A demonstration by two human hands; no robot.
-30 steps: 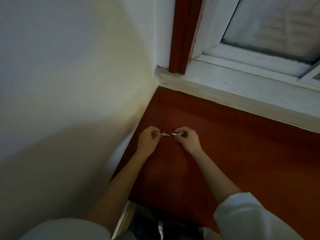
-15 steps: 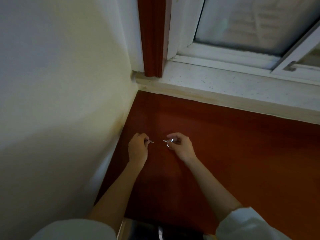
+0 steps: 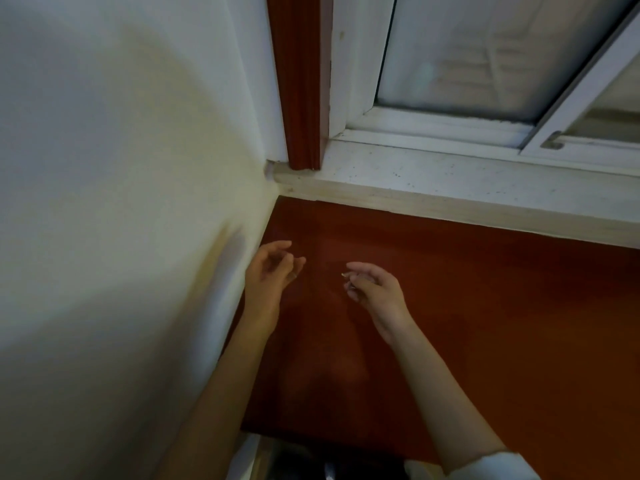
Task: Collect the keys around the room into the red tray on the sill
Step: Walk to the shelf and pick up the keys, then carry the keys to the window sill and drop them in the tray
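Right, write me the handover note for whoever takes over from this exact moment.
Left hand: open, fingers loosely curled, nothing visible in it, close to the white wall.
Right hand: pinching a small metal piece, likely a key, at the fingertips; only a sliver of it shows.
Both hands are raised in front of the red panel below the window sill.
The red tray is not in view, and the visible stretch of sill holds nothing.
Done: one key apparently in hand.
Left: find the tray on the sill, drop the key in, then look for any other keys.
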